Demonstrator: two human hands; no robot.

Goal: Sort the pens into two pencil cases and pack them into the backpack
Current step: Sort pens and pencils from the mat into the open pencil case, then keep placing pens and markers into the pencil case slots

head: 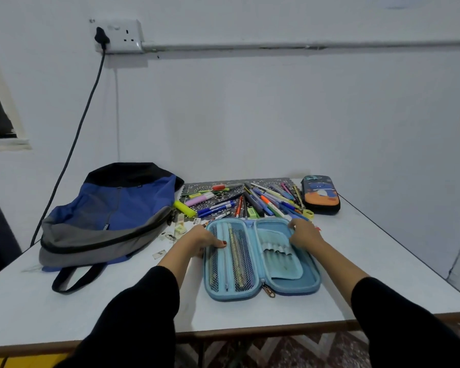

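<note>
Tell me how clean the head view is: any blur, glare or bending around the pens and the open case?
Head view: light is even and soft, no glare, only a faint shadow under the backpack; wide-angle bending curves the wall conduit and the table edges; the pens are slightly soft, their print unreadable; the open blue pencil case is sharper.

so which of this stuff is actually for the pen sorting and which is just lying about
For the job: open blue pencil case, dark cartoon pencil case, pile of pens, blue and grey backpack.

Just lying about: small erasers, paper scraps, yellow sharpener, patterned mat, wall socket, black cable.
</note>
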